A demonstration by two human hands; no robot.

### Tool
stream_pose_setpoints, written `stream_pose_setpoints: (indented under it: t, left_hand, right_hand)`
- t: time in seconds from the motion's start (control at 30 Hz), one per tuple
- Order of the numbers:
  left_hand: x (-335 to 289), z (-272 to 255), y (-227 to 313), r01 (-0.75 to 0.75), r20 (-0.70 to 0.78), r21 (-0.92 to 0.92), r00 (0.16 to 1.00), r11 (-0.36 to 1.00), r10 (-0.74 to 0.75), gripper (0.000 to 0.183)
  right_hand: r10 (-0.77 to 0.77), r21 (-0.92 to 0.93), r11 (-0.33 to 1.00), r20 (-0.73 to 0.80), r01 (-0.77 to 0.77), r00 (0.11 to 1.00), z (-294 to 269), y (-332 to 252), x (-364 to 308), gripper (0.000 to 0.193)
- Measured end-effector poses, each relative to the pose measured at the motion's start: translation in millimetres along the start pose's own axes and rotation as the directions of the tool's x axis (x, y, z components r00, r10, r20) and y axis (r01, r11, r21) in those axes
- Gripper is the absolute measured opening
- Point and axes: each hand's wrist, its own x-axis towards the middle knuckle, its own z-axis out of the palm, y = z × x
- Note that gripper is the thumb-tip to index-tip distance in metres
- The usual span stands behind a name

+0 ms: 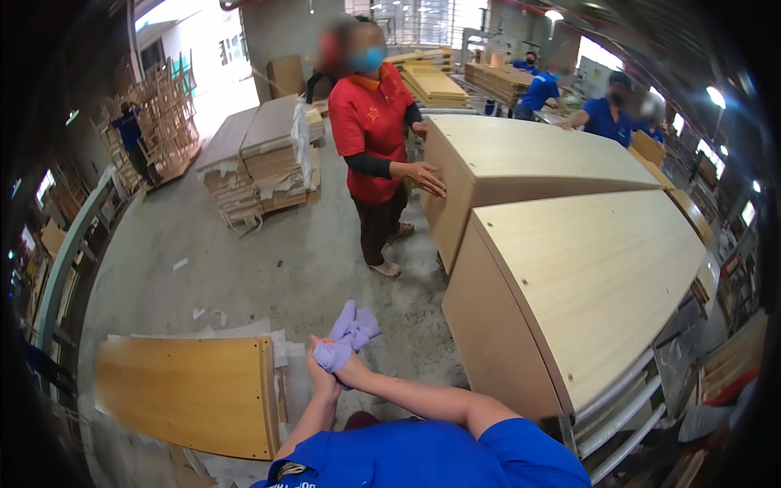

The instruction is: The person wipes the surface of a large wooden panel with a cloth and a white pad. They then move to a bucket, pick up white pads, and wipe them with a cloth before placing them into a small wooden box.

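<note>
A crumpled light purple cloth (351, 329) is bunched between my two hands, held low in front of me. My left hand (319, 368) wraps its left side, and my right hand (353, 373) grips it from the right and below. The hands press against each other, so some fingers are hidden in the folds. Left of them lies a yellow-brown wooden panel (187, 390) with small dark holes along its edges, on top of a stack. On my right stands a large pale wooden cabinet (586, 285), apart from both hands.
Against a second pale cabinet (545, 150), a person in a red shirt (374, 122) holds both hands to its end. Metal rollers (618, 415) run under the cabinets. Wrapped board stacks (264, 154) stand far left. Workers in blue (606, 118) are beyond the cabinets.
</note>
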Motion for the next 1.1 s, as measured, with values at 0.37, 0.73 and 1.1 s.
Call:
stream_pose_setpoints:
  t: [0.37,0.73,1.1]
  left_hand:
    - [209,-33,17,0.430,0.123,-0.388,0.901,0.815,-0.416,0.043]
    - [446,-31,17,-0.215,-0.060,0.424,0.963,0.880,0.264,0.043]
    - [681,-13,49,-0.211,0.032,0.380,0.976,0.901,0.215,0.050]
  right_hand:
    - [-0.154,-0.026,0.982,0.474,0.188,0.867,-2,52,236,0.023]
    - [0.081,0.001,0.997,0.174,-0.083,0.981,20,109,460,0.025]
    - [-0.088,0.412,0.910,0.084,0.046,0.993,-4,171,713,0.021]
